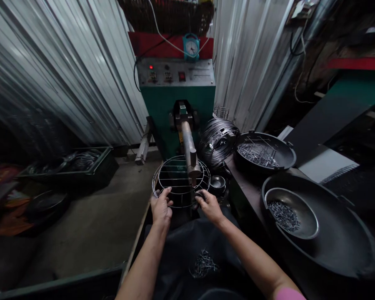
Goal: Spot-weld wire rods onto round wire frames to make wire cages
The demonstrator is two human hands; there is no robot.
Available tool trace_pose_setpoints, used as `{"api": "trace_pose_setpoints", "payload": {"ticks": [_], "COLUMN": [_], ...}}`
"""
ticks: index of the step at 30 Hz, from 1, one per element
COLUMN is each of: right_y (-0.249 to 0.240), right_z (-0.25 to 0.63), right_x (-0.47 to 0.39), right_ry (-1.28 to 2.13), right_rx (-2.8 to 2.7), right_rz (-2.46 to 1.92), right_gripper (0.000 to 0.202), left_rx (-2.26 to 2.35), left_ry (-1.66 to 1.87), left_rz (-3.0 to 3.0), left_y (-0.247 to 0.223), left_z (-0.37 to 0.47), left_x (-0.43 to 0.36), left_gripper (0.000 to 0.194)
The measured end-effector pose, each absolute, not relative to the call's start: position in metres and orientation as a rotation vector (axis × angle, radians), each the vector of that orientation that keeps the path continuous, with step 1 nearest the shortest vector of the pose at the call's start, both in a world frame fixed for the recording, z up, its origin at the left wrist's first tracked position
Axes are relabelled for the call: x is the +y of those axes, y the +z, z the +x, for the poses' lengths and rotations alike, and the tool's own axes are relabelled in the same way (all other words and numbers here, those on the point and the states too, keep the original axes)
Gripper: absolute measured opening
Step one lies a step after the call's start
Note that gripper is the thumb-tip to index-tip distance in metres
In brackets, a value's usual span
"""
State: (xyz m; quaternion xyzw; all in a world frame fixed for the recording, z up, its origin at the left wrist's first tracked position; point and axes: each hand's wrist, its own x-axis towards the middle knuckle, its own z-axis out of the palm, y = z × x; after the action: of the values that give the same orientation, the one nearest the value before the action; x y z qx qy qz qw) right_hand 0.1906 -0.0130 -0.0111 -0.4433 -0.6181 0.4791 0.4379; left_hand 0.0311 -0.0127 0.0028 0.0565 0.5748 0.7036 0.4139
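Observation:
A round wire rack [171,192] with parallel cross wires lies level under the arm [189,146] of a green spot-welding machine [159,108]. My left hand [162,206] grips the rack's near left rim between thumb and fingers. At its near right rim, just beside the electrode tip, the fingers of my right hand [208,205] are pinched on the rack; whether they also hold a small wire piece is hidden. A small heap of short bent wire pieces [204,264] rests on the dark cloth over my lap.
Right of the machine stand a wire coil [219,139], a wide black pan [289,156] of wire pieces, and a larger pan [337,246] holding a metal bowl [309,212] of short pieces. A green bin [104,160] sits on the left floor. A blue clock [191,46] hangs above the control panel.

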Motion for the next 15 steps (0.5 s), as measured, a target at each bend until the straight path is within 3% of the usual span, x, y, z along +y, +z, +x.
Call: {"api": "trace_pose_setpoints", "payload": {"ticks": [15], "right_y": [-0.015], "right_z": [0.189], "right_x": [-0.002], "right_ry": [1.257], "right_rx": [-1.458], "right_rz": [-1.113], "right_gripper": [0.011], "left_rx": [1.401], "left_ry": [1.756], "left_rz": [0.053], "left_y": [-0.001], "left_z": [0.033], "left_x": [-0.003], "left_gripper": [0.049]}}
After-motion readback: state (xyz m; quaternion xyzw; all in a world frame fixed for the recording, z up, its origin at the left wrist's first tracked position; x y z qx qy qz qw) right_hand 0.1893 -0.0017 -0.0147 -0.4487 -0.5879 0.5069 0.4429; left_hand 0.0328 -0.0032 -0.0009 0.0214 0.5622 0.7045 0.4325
